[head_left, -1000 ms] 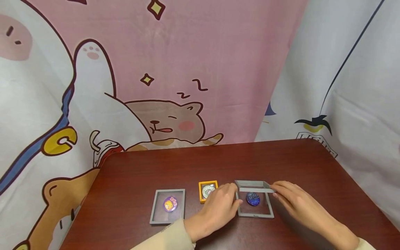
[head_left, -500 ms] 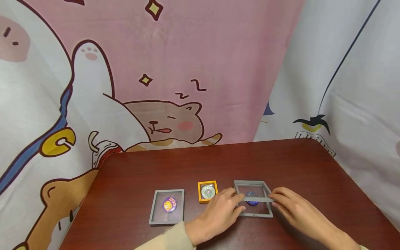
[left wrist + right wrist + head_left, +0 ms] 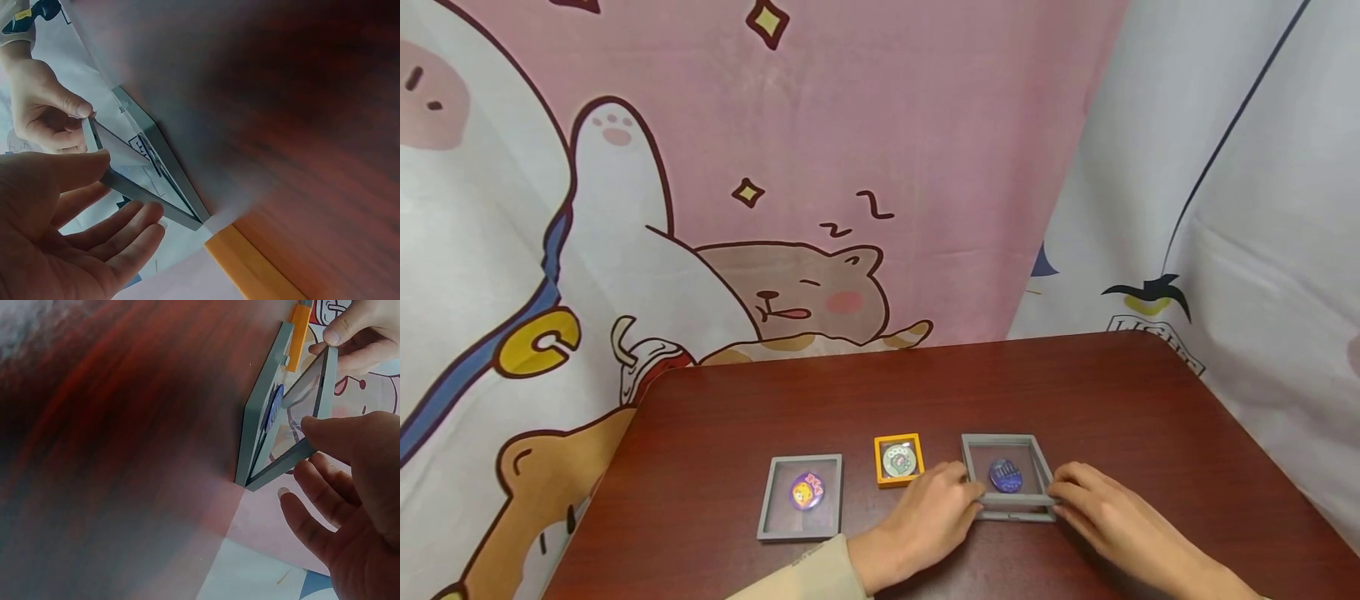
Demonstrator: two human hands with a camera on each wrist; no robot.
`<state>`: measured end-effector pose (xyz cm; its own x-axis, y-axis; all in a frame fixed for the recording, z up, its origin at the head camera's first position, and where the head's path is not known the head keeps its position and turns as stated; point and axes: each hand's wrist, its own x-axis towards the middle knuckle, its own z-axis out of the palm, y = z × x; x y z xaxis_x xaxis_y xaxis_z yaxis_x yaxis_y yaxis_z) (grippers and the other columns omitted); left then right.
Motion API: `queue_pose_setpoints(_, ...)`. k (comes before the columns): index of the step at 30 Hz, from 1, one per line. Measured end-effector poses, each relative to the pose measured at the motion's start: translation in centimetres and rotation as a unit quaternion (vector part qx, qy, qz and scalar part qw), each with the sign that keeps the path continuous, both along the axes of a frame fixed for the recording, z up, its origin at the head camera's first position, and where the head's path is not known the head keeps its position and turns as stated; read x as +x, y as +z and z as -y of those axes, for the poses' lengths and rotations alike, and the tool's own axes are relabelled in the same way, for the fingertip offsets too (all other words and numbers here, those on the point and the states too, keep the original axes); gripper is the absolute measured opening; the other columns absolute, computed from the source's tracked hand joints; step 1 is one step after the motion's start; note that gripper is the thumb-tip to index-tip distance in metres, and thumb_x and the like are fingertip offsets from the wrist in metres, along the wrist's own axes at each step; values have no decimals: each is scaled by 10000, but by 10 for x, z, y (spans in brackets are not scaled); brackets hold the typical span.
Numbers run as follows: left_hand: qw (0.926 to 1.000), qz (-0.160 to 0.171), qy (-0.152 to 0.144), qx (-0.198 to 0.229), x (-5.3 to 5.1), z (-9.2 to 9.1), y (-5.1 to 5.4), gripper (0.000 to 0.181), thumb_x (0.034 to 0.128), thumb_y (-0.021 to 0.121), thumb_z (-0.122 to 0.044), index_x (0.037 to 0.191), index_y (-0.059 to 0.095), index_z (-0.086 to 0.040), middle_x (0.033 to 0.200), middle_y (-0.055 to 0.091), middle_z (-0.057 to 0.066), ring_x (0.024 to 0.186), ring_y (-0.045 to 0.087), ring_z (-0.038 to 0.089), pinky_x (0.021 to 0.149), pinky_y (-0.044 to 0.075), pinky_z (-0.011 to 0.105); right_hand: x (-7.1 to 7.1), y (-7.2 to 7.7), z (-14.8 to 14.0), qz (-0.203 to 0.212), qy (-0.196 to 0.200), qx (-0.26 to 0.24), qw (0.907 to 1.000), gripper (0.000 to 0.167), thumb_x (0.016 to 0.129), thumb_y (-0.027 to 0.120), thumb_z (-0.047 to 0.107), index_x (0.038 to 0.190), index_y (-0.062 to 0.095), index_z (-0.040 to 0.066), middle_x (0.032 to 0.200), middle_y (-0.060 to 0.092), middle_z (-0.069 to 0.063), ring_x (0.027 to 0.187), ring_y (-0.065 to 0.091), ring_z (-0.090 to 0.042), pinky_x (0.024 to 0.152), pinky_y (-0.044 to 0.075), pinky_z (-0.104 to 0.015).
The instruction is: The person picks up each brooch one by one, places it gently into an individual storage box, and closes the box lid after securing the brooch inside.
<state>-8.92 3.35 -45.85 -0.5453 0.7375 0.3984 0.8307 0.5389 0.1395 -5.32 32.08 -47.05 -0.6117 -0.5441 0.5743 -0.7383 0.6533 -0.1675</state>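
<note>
A square grey display frame (image 3: 1000, 438) with clear film lies on the right part of the table, hinged at its far side. Its lid (image 3: 1018, 500) is tilted a little above the base. Between the two halves sits a round blue button badge (image 3: 274, 407). My left hand (image 3: 921, 517) pinches the lid's near left corner between thumb and fingers. At the near right corner my right hand (image 3: 1112, 517) pinches the lid likewise. In the right wrist view a wedge-shaped gap shows between lid and base.
To the left lies a second grey display frame (image 3: 764, 500) holding a purple and yellow badge (image 3: 807, 492). A small orange frame (image 3: 879, 462) with a pale round badge (image 3: 899, 459) stands between them, close to my left hand. A cartoon-print curtain (image 3: 970, 167) hangs behind the table.
The lid has swung down toward me, from raised steeply to nearly down over the base. Both hands have lowered with it, keeping their grip on its corners.
</note>
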Motion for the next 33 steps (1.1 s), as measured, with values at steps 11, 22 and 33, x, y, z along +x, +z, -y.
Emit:
queue_pose_setpoints(11, 9988, 19, -126, -467, 2, -2, -5, 40, 890, 829, -184, 862, 801, -187, 801, 623, -53, 723, 548, 41, 653, 462, 168, 7, -5, 0, 416, -102, 320, 9986, 191, 1056, 642, 330, 991, 732, 174, 989, 541, 170, 856, 516, 49, 717, 423, -101)
queue_pose_setpoints(22, 9958, -287, -100, -864, 4, -6, -7, 214, 854, 777, -92, 672, 729, -195, 681, 629, -68, 646, 600, 73, 581, 485, 213, 10, -12, 2, 515, -343, 519, 9967, 160, 893, 833, 150, 961, 716, 234, 903, 598, 214, 808, 555, 58, 688, 467, -162)
queue_pose_setpoints(33, 9919, -135, 63, -1265, 8, -9, -4, 223, 847, 762, -92, 647, 709, -172, 639, 629, -59, 591, 615, 78, 499, 482, 233, 13, -13, 5, 590, -514, 579, 9952, 341, 753, 888, 30, 952, 712, 244, 885, 588, 234, 793, 541, 76, 676, 451, -148)
